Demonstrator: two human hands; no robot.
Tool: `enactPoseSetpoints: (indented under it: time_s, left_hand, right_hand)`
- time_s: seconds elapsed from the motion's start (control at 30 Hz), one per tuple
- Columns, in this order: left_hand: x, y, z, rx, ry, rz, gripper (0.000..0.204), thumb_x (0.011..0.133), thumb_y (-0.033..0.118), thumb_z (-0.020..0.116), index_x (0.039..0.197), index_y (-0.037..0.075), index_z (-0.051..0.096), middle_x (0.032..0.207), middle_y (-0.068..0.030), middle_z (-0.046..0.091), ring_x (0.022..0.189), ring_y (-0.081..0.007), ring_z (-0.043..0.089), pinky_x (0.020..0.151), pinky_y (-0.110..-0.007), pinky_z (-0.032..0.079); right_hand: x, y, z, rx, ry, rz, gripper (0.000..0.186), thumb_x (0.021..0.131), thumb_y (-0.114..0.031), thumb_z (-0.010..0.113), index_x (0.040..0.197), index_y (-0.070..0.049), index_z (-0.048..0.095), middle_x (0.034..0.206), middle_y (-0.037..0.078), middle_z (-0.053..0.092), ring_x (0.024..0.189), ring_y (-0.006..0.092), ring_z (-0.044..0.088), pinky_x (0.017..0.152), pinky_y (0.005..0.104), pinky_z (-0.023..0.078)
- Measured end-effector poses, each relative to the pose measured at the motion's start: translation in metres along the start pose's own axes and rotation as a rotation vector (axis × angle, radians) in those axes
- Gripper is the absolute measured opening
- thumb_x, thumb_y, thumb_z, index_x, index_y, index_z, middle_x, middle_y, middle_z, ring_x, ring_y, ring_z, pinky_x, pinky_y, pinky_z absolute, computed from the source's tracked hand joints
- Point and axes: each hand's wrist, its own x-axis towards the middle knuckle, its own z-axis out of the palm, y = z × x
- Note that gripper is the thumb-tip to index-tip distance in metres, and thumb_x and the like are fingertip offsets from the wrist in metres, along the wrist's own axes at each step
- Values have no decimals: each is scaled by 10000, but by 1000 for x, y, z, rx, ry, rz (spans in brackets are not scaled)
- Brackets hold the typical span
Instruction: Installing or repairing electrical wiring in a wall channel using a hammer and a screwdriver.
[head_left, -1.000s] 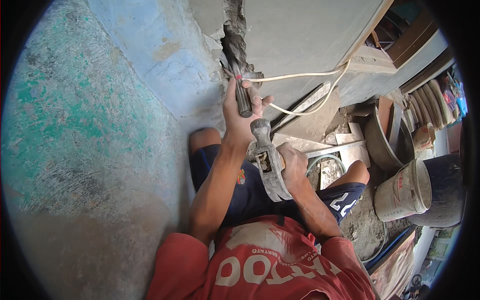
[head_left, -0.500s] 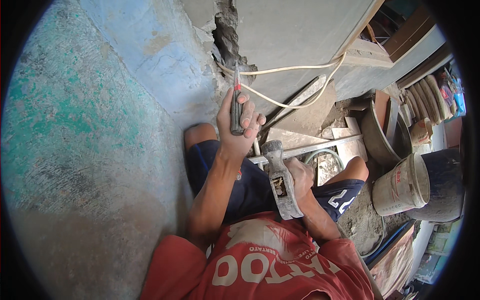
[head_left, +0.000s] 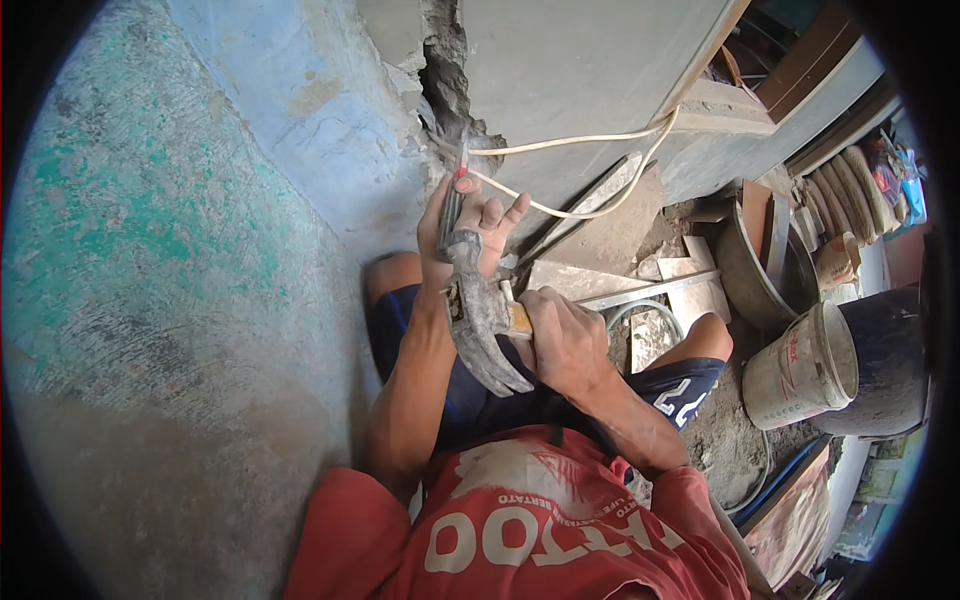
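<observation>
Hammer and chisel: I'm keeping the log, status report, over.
Left hand grips chisel, tip toward wall gap. Right hand holds hammer, head at chisel's butt, contact unclear. Possible obstruction: cream cable beside chisel tip.

White lettering [head_left: 500, 543], large and small, is crossing the red shirt [head_left: 545, 575]; white characters [head_left: 690, 398] are marking the navy shorts [head_left: 655, 382]; red lettering [head_left: 793, 348] is running along the pale bucket [head_left: 790, 378]

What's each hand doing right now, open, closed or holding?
Left hand: holding a chisel, some fingers extended.
Right hand: closed, holding a claw hammer by its handle.
</observation>
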Motion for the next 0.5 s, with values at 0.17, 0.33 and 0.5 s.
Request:
enactPoseSetpoints:
  time_s: [0.17,0.33,0.5]
  left_hand:
    - [2,-2,6,-55,-249,-53,266,941,235,329,809,140,539,500,-1,518,816,-208,632,1015,-482,260]
    - [9,-1,-2,10,-163,-21,277,936,267,340,789,140,536,519,-36,532,963,-262,583,1023,-507,236]
    - [9,-11,8,117,-90,36,255,917,220,376,757,125,551,500,-12,533,932,-238,606,1017,-532,252]
  right_hand:
    - [-10,-8,0,90,254,-382,307,725,-174,660,822,6,431,612,77,468,470,215,497,386,300,389]
    - [-7,-4,9,-59,93,-118,229,717,-161,622,836,-50,461,587,25,401,463,137,485,371,255,387]
    - [-3,10,14,-62,15,70,259,670,-144,644,764,-46,423,571,33,397,445,144,461,378,265,364]
